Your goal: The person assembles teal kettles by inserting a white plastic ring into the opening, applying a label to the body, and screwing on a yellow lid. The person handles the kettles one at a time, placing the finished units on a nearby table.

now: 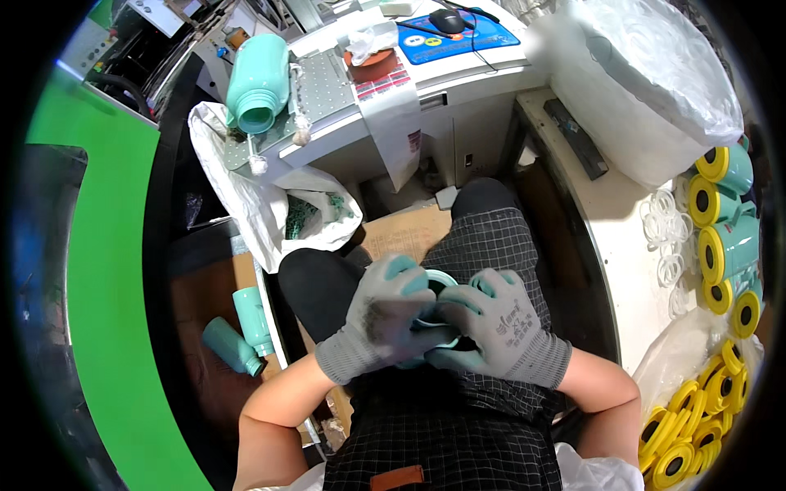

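The turquoise vessel (443,276) is in the middle of the view, above the person's lap, between the two hands. It has a smooth surface and a round rim of light turquoise colour, and inside this rim it looks dark. The far part of the rim shows between the fingers; another turquoise edge appears nearer to the body, just below the gloves. Most of its wall is covered, so I cannot tell its full shape, nor whether both edges belong to one piece.

The left hand (385,311), in a grey glove with turquoise on the fingers, has its grip bent around the left side of the vessel. The right hand (495,321), in a similar glove, has its grip curled at the right side. How firmly each one presses, I cannot tell. Below them is a dark checked apron (458,446).

The colour is near to that of the big bottle (262,74), which lies on a perforated plate (326,86) upon the desk (491,65).
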Demonstrator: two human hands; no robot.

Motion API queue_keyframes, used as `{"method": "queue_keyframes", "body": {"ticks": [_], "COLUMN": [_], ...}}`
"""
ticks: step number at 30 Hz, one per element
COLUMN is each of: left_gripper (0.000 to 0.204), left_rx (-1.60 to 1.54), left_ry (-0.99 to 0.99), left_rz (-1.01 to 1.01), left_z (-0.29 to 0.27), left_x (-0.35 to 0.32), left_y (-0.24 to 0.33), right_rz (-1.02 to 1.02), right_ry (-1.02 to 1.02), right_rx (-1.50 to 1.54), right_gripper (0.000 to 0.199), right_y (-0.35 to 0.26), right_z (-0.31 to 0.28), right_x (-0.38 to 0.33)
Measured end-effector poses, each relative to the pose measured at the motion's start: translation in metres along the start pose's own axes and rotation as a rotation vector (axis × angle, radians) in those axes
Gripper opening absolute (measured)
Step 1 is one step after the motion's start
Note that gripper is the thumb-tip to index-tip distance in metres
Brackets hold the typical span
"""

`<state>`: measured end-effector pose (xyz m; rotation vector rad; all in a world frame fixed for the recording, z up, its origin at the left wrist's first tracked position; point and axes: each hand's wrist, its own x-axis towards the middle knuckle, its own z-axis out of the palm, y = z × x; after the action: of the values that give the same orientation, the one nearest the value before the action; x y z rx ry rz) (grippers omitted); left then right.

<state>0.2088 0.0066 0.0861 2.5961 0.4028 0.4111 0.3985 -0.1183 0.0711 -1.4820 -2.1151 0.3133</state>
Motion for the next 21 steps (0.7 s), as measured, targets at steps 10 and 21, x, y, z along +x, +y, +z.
{"method": "queue_keyframes", "body": {"ticks": [10, 21], "left_gripper": [0.042, 0.012], "left_rx": [0.506, 0.445], "left_ry": [-0.102, -0.702], "left_rz": [-0.029, 0.092], "left_z": [-0.014, -0.028], "left_x": [0.022, 0.09], "left_y": [0.014, 0.0], "right_rz": [0.157, -0.046], "right_ry": [0.143, 0.191], "right_rx": [0.175, 0.144], "right_gripper": [0.063, 0.029], "right_y": [0.009, 0.026], "right_z": [0.032, 0.022], "right_x": [-0.002, -0.003]}}
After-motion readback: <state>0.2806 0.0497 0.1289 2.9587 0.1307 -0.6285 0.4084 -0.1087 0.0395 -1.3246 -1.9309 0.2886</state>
